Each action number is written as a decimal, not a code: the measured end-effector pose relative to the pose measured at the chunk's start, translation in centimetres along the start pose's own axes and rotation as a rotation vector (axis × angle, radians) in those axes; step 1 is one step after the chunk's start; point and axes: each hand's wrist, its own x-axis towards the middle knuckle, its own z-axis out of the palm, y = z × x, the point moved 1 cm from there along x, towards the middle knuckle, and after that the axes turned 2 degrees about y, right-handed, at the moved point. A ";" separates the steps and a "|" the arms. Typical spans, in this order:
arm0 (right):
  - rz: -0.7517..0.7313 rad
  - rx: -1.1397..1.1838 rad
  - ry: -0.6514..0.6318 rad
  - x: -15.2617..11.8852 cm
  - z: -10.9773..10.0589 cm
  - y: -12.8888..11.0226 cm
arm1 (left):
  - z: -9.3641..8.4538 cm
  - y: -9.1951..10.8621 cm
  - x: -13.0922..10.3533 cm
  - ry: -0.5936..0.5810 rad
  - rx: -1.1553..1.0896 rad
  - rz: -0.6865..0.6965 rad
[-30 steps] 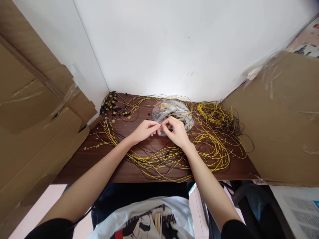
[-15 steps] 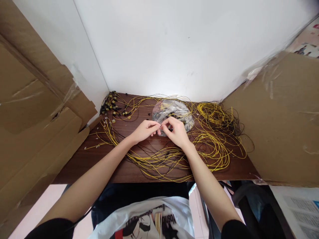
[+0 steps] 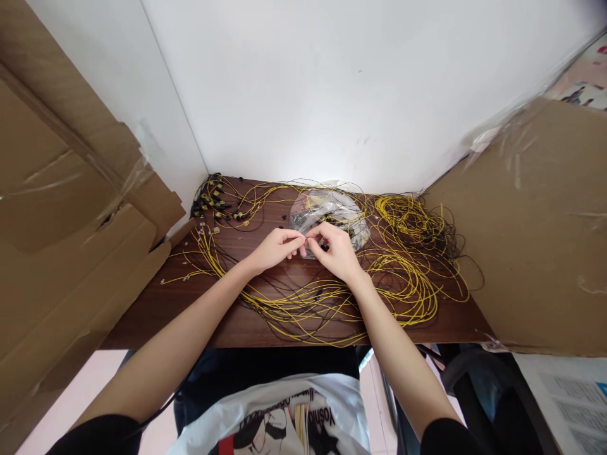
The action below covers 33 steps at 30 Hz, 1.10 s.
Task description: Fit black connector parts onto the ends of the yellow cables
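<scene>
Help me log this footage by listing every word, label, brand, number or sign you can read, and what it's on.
"Yoshi", last letter or letters unclear: on the white printed cloth at the bottom.
Another line on that cloth: too blurred to read.
Lower-right printed sheet: too small and blurred to read.

Tabletop (image 3: 152, 319), mid-frame: dark brown wood look, smooth, faint gloss. Plastic bag (image 3: 327, 205), centre: clear, thin, crinkled, shiny. Yellow wires (image 3: 410, 212), right of centre: smooth plastic-looking coating. Left cardboard (image 3: 61, 221) and right cardboard (image 3: 535, 253), frame edges: brown, matt, creased; clear tape (image 3: 136, 172) glossy on left one. Wall (image 3: 332, 95), top: white, smooth, soft sheen. Printed cloth (image 3: 199, 436), bottom centre: white, wrinkled, matt
</scene>
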 end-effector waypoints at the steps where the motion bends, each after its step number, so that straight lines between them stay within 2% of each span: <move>1: -0.002 -0.002 -0.003 0.0 0.0 0.0 | 0.0 0.0 0.0 0.000 0.001 0.002; 28: 0.018 0.011 -0.005 0.0 0.0 -0.1 | 0.0 -0.2 0.1 -0.006 -0.040 0.009; 30: 0.049 0.030 0.025 0.0 0.0 0.0 | 0.0 -0.3 0.1 -0.002 -0.071 0.005; 33: 0.147 0.062 0.140 0.0 0.0 0.2 | 0.1 -0.4 0.2 0.008 -0.115 -0.024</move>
